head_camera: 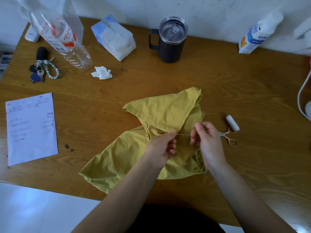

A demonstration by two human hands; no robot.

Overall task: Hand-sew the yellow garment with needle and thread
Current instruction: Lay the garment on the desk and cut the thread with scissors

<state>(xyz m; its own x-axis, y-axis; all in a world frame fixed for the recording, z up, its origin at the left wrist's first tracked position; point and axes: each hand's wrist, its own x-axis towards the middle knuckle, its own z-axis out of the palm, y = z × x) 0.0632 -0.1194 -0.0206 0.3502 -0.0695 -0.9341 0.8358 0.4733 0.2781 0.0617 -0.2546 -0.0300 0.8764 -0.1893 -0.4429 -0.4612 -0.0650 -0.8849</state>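
The yellow garment (pixel 151 125) lies crumpled in the middle of the wooden table (pixel 235 84). Both of my hands hover just above it. My left hand (pixel 161 147) pinches a pale thread (pixel 183 134) between thumb and forefinger. My right hand (pixel 206 137) pinches the same thread a short way to the right, so a taut stretch runs between them. A loop of the thread curls onto the cloth left of my left hand. The needle is too small to make out. A white thread spool (pixel 232 123) and small scissors (pixel 229 138) lie right of my right hand.
Along the back stand a dark lidded mug (pixel 170 41), a tissue pack (pixel 114 37), a tilted plastic bottle (pixel 67 39) and a milk carton (pixel 254 37). Keys (pixel 42 68) and a crumpled tissue (pixel 102 73) lie left of centre. A printed paper (pixel 31 128) lies at the left edge.
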